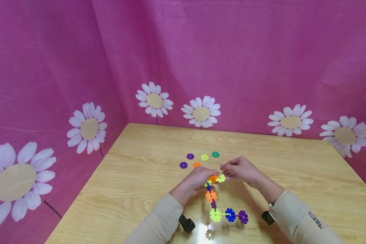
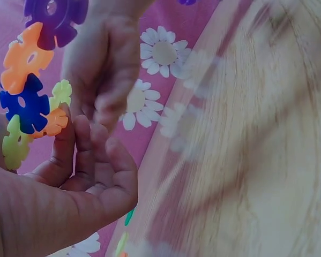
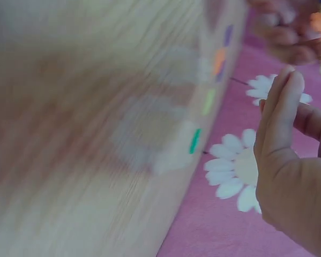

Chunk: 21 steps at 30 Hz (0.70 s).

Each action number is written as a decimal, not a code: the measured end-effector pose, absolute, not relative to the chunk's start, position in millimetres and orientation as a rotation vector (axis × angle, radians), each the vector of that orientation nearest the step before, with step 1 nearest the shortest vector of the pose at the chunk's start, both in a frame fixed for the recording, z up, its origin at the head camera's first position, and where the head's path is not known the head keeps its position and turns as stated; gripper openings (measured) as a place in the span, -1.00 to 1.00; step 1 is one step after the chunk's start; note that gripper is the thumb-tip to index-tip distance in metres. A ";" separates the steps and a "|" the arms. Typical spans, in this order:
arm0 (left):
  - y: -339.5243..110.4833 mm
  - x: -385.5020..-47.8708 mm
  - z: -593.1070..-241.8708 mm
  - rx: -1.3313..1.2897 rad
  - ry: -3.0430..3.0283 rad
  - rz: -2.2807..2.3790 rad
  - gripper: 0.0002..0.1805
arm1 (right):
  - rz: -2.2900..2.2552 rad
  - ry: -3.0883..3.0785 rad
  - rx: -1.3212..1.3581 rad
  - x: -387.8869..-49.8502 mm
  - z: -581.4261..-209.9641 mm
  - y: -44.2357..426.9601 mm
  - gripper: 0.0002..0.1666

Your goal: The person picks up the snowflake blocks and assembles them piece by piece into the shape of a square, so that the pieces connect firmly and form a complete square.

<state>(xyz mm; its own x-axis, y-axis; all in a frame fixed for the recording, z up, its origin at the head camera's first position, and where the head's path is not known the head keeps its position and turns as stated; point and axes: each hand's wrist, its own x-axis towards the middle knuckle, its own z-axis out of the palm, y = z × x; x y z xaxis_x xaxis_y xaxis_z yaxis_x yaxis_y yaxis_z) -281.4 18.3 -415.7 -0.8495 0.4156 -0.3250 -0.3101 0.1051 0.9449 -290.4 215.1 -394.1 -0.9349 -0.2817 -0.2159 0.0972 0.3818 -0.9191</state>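
Observation:
A chain of notched plastic discs (image 1: pixel 211 196), in yellow, blue, orange and purple, hangs in front of me over the table. My left hand (image 1: pixel 198 178) pinches it near its upper end, by an orange disc (image 2: pixel 56 123) that has a small yellow disc (image 1: pixel 221 178) joined to it. The lower end turns right through a yellow, a blue and a purple disc (image 1: pixel 243 217). Just right of the yellow end disc is my right hand (image 1: pixel 241 171). Its fingers (image 3: pixel 281 112) look fairly straight in the right wrist view, with no disc seen between them.
Loose discs lie on the wooden table (image 1: pixel 140 162) beyond my hands: two purple (image 1: pixel 183 165), one yellow (image 1: pixel 204 157), one green (image 1: pixel 215 154) and a partly hidden orange disc (image 1: pixel 197 164). A pink cloth (image 1: pixel 231 61) with white flowers stands behind the table and along its left side.

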 end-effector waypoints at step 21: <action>12.3 -286.4 -411.0 0.075 1.812 1.861 -0.77 | -0.609 2.974 -0.407 -381.6 -411.7 194.5 -0.58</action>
